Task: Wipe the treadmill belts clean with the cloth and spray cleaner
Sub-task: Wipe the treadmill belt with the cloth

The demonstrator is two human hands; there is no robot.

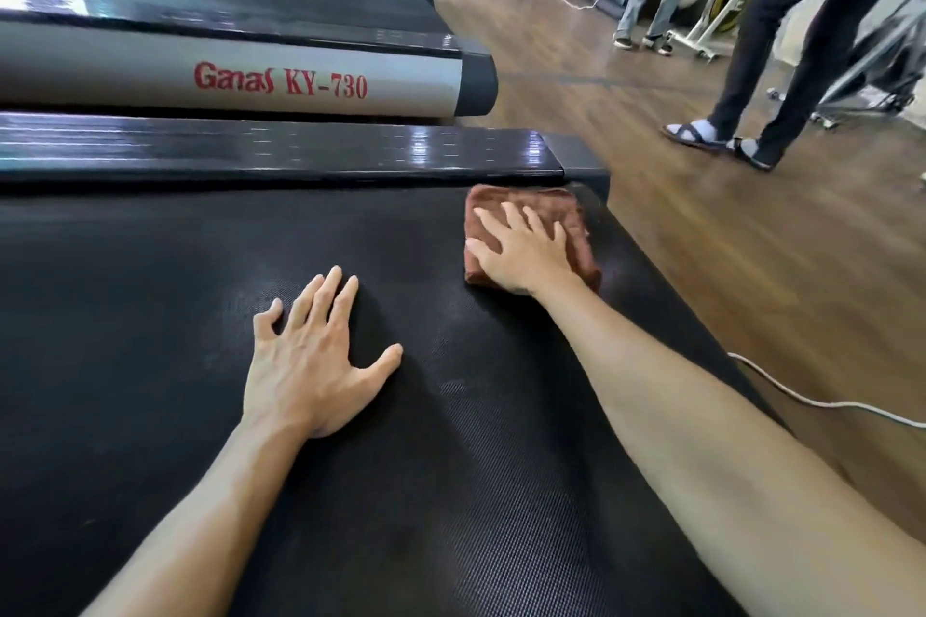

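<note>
A black textured treadmill belt (150, 296) fills the lower part of the view. A folded brown cloth (581, 220) lies on it near the belt's rear end, beside the glossy black side rail (280, 150). My right hand (521, 251) presses flat on the cloth with straight, spread fingers. Farther left, my left hand (310, 366) rests flat on the bare belt, fingers spread. No spray cleaner is in view.
A neighbouring treadmill with a grey rail marked "Ganas KY-730" (280, 83) runs alongside, with more treadmills behind. The wooden floor (651, 215) lies to the right, where a white cable (822, 401) trails. A person's legs in sandals (741, 115) stand nearby; others stand farther back by exercise bikes.
</note>
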